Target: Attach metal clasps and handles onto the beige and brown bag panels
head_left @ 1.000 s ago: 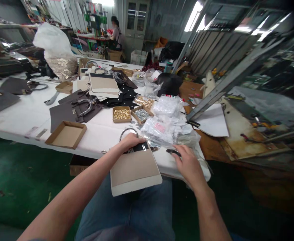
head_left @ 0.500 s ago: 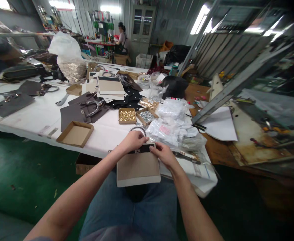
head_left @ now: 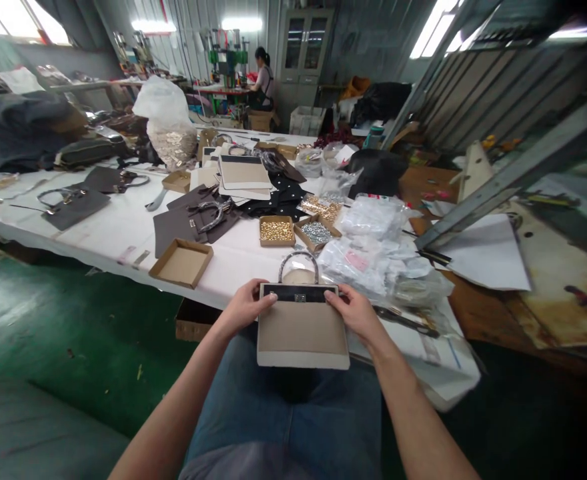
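A beige handbag panel (head_left: 302,330) with a dark strip along its top lies over my lap at the table's front edge. Above its top edge stands a rounded handle (head_left: 299,256), and a small metal fitting (head_left: 300,298) sits mid-strip. My left hand (head_left: 251,304) pinches the panel's upper left corner, thumb on the front. At the upper right corner my right hand (head_left: 352,308) grips it the same way. The fingers behind the panel are hidden. Beyond it are a box of gold-coloured studs (head_left: 276,231) and a box of silver-coloured studs (head_left: 316,232).
A shallow cardboard box (head_left: 181,263) stands left on the white table (head_left: 238,267). Grey bag pieces (head_left: 193,217) and stacked beige panels (head_left: 245,175) lie behind. Plastic bags (head_left: 358,257) crowd the right, near a slanted metal post (head_left: 453,207). A person (head_left: 262,80) sits far back.
My left hand has gone from the panel's top near the handle to its upper left corner. The right hand keeps its corner. The whole view has shifted, so things appear farther right.
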### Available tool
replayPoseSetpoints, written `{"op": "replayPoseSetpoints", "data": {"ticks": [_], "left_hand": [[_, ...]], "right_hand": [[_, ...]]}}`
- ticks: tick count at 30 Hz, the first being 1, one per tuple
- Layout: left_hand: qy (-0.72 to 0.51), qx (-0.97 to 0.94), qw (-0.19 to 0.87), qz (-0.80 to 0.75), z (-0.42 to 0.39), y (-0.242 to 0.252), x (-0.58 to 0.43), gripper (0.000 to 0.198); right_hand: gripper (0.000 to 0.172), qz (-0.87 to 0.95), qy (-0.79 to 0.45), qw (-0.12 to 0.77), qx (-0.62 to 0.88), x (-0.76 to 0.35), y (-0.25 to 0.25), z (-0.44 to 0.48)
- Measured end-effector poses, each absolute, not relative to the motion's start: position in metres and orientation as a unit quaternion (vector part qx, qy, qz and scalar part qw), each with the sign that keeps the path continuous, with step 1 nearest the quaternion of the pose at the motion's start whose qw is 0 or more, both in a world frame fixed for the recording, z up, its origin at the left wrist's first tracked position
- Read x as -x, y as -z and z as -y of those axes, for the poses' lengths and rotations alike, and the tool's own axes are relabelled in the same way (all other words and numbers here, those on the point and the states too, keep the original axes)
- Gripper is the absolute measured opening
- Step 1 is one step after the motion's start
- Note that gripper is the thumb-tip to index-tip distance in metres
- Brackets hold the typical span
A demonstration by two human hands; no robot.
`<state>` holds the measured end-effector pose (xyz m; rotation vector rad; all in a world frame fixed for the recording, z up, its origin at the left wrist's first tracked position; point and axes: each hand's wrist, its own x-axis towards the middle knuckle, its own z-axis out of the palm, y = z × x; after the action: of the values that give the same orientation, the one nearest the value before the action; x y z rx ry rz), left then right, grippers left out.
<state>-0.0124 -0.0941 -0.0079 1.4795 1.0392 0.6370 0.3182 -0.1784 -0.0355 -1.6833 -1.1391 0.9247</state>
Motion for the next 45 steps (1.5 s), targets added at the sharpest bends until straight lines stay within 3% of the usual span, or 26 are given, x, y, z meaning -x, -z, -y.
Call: {"op": "replayPoseSetpoints", "data": {"ticks": [7, 12, 15, 19, 27, 34, 45], "left_hand": [[-0.237, -0.703, 0.521, -0.421, 0.101, -0.009, 0.012, 0.017], [-0.305, -0.737, 0.471, -0.376, 0.118, -0.045, 0.028, 0.004], [-0.350, -0.782, 0.427, -0.289, 0.130, -0.059, 0.040, 0.006], [-0.365, -0.853, 0.337, -0.162, 0.148, -0.056, 0.059, 0.018], [-0.284, -0.921, 0.218, -0.151, 0.174, -0.028, 0.087, 0.025], [-0.307, -0.920, 0.157, -0.185, 0.180, -0.012, 0.089, 0.042], [-0.324, -0.937, -0.026, -0.132, 0.191, -0.016, 0.101, 0.024]], "right_hand": [[0.054, 0.468, -0.415, 0.436, 0.647, -0.324, -0.002, 0.199], [0.054, 0.544, -0.415, 0.366, 0.631, -0.331, -0.031, 0.226], [0.037, 0.632, -0.361, 0.313, 0.610, -0.325, -0.048, 0.243], [0.022, 0.720, -0.261, 0.325, 0.554, -0.311, -0.070, 0.268], [0.048, 0.802, -0.179, 0.318, 0.473, -0.294, -0.074, 0.312], [0.049, 0.808, -0.157, 0.296, 0.484, -0.297, -0.065, 0.326], [0.045, 0.794, -0.196, 0.301, 0.490, -0.295, -0.069, 0.329]]}}
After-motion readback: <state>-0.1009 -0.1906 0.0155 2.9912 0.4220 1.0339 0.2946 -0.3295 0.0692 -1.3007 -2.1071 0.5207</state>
